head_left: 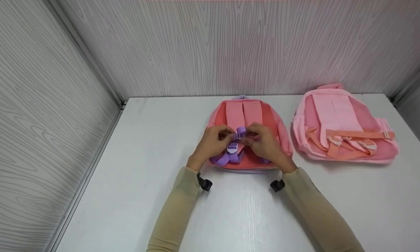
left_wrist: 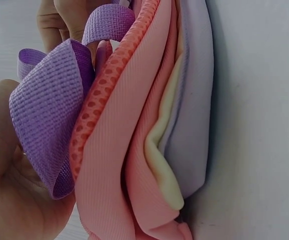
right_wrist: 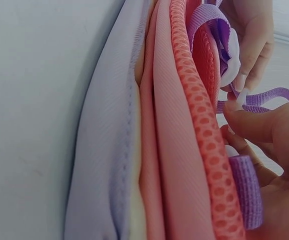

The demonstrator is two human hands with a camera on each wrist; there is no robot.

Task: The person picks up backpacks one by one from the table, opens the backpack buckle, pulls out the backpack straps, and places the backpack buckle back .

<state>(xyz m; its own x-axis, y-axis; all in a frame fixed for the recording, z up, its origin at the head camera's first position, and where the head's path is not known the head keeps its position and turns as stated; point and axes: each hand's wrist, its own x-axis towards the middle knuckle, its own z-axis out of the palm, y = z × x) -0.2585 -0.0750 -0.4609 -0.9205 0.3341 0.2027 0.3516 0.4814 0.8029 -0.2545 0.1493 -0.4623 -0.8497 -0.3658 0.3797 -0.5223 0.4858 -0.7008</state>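
Note:
A small coral-pink backpack [head_left: 283, 134] lies on the table with its straps upward. Above its middle, the left hand [head_left: 211, 141] and the right hand [head_left: 264, 142] meet at a purple webbing strap [head_left: 241, 131] with a small white buckle. In the right wrist view, fingertips of both hands pinch at the white buckle [right_wrist: 242, 96], and a loop of webbing [right_wrist: 279, 93] stands out from it. Another white buckle [head_left: 232, 148] hangs on purple webbing just below the hands. A wide purple loop [left_wrist: 47, 115] bulges beside the left hand [left_wrist: 14, 200] in its wrist view.
To the right lies a second, lighter pink backpack [head_left: 339, 115] with orange straps [head_left: 360, 134] and white buckles. Both bags are on a white table [head_left: 153, 157]. Wood-grained panels [head_left: 181, 49] stand behind and at the sides.

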